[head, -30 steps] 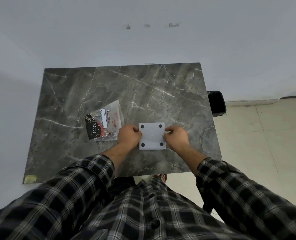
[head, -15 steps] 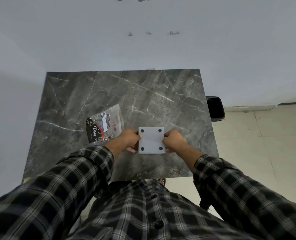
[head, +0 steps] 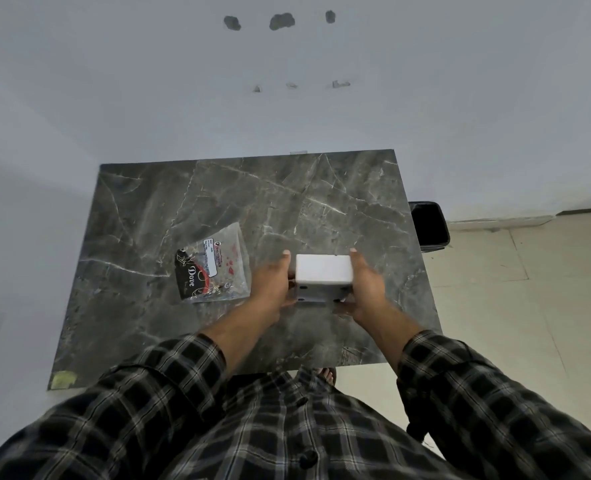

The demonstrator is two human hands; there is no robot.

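Observation:
A white square box [head: 323, 273] is held just above the dark marble table [head: 218, 202], near its front right part. It is tilted: a plain white side faces up, and the face with dark round dots faces me. My left hand [head: 273, 284] grips its left side, thumb up along the edge. My right hand [head: 366, 287] grips its right side the same way. Fingers of both hands reach under the box and are mostly hidden.
A clear plastic bag [head: 214, 268] with a black "Dove" label lies on the table just left of my left hand. A black bin [head: 429, 225] stands on the floor by the table's right edge. Yellow tape [head: 64, 379] marks the front left corner.
The box lay flat with its dotted face up between my hands. Both hands have now lifted it and tipped it, so the dotted face turns toward me.

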